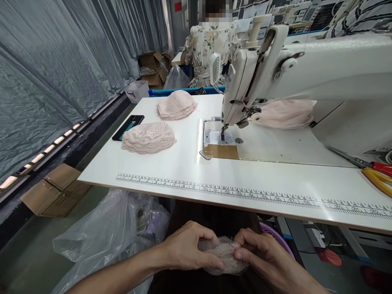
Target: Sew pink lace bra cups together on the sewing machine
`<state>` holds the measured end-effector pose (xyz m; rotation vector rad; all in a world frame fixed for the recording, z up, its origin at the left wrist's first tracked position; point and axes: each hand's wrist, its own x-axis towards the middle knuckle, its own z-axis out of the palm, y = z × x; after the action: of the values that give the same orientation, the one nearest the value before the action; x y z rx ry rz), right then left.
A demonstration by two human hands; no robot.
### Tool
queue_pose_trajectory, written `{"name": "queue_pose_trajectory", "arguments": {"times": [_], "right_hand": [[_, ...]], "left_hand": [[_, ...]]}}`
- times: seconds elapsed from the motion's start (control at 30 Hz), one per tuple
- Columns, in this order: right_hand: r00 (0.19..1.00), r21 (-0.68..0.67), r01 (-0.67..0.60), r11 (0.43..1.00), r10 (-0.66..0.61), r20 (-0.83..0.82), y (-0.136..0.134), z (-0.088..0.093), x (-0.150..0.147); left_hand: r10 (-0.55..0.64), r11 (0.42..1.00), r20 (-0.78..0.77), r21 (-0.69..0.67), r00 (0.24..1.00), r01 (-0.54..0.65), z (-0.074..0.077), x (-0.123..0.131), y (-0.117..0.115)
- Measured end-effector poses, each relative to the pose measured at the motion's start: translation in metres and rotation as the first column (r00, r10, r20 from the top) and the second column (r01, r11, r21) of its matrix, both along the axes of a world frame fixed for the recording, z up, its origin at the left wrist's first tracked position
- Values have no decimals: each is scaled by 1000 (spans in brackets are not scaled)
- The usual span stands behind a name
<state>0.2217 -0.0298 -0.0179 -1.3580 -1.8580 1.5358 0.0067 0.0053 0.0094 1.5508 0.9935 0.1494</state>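
Note:
Over my lap, in front of the table edge, a small piece of pale pink lace fabric with a sheer, rounded edge is held between both hands. My left hand grips its left side, thumb below and fingers above. At its right side, my right hand pinches the edge between thumb and fingertips. On the table lie a stack of pale pink lace pieces and a second stack of rounded lace pieces farther back. The white sewing machine stands beyond my right hand, its needle over the metal plate.
A dark phone lies partly under the nearer stack. Scissors with red and yellow handles rest at the table's right. Pink fabric sits behind the machine head. Clear plastic bags and a cardboard box are at left. A person sits ahead.

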Motion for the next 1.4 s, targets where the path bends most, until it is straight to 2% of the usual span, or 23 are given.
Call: {"name": "queue_pose_trajectory", "arguments": {"times": [0.13,0.3,0.47,0.67,1.0,1.2,1.4], "right_hand": [[999,-63,-46,997,47,14,-1,5,-2],[995,-10,-92,996,92,38,3,9,-8],[996,1,-81,997,80,48,3,6,-10],[997,-34,-36,999,39,67,1,7,-8],[991,-40,-32,999,36,127,1,12,-5],[989,-66,-90,994,97,113,2,12,-9],[992,-63,-40,997,47,117,3,8,-4]], "left_hand": [[26,1000,68,-10,997,-26,-10,-1,0],[-7,996,65,-88,998,13,-2,-7,1],[-5,987,54,-162,999,14,0,-3,0],[5,993,41,-115,999,-1,-3,2,1],[-25,992,37,-127,999,29,-3,0,1],[-18,986,-4,-164,1000,17,-4,3,2],[-65,983,-8,-173,998,63,0,0,4]]}}
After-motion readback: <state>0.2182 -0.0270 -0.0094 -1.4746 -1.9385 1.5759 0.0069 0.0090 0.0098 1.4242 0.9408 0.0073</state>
